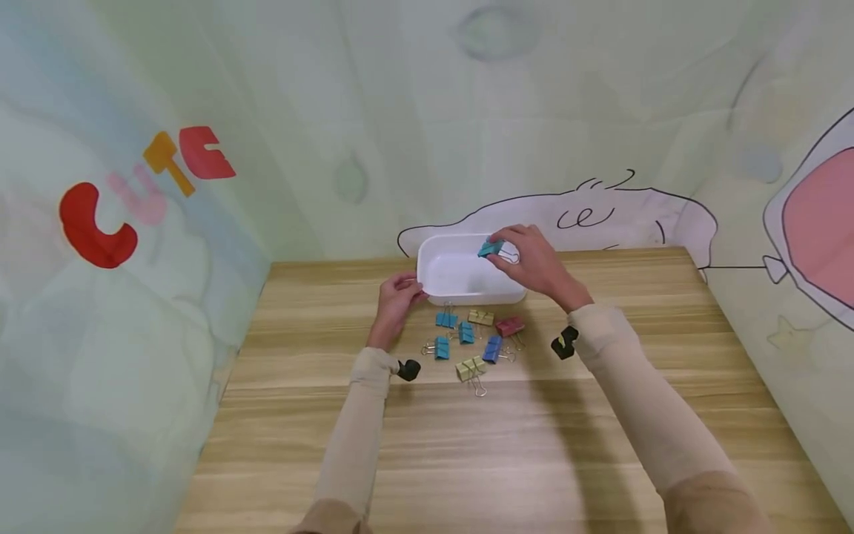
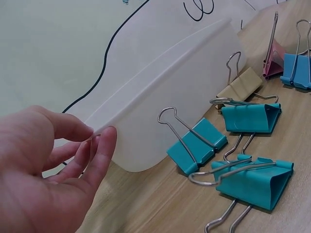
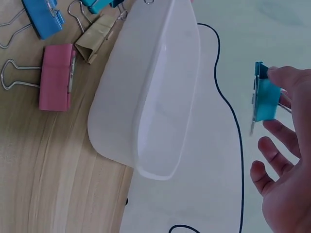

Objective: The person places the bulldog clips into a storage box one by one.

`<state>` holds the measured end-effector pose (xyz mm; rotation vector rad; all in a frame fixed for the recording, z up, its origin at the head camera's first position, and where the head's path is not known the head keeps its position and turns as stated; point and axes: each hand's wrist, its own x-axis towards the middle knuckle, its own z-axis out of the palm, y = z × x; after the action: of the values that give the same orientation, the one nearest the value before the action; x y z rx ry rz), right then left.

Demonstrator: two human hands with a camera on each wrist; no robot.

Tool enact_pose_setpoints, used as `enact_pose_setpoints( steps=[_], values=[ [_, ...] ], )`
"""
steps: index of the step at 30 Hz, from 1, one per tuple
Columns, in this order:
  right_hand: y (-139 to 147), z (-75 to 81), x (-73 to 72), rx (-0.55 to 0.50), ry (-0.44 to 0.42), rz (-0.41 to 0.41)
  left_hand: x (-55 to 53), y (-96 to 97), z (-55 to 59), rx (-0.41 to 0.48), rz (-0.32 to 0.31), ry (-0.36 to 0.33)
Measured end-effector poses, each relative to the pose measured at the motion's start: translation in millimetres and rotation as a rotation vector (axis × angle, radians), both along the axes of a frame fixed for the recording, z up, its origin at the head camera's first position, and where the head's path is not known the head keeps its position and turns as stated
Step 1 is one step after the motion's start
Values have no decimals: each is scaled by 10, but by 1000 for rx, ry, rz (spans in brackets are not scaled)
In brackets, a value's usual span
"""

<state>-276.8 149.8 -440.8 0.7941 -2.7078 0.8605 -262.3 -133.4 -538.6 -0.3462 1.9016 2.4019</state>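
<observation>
A white plastic bin (image 1: pixel 440 298) stands at the back of the wooden table. My left hand (image 1: pixel 395 302) pinches the bin's left rim between thumb and fingers, as the left wrist view shows closely. Over the bin, my right hand (image 1: pixel 534 261) holds a teal binder clip (image 1: pixel 490 248) between thumb and fingertips; the right wrist view shows this clip (image 3: pixel 267 97) apart from the bin. In front of the bin lie several more binder clips: teal ones (image 1: pixel 442 348), a blue one (image 1: pixel 492 349), a pink one (image 1: pixel 510 326) and two yellowish ones (image 1: pixel 471 368).
The wooden table (image 1: pixel 454 460) reaches back to a fabric backdrop (image 1: pixel 373 148) with cartoon drawings, which stands close behind the bin. A second backdrop side (image 1: pixel 133 334) borders the table's left edge. Black wrist cameras (image 1: pixel 565 343) sit at both sleeves.
</observation>
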Motion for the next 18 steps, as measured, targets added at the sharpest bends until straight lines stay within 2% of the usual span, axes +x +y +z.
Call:
enact_pose_setpoints(
  steps=[6,18],
  values=[
    [3,68,7,25,-38,-53,-8,-6,8,7,-7,11],
    [97,26,129,-43,-39,-34,3,-5,2,5,-13,-7]
  ],
)
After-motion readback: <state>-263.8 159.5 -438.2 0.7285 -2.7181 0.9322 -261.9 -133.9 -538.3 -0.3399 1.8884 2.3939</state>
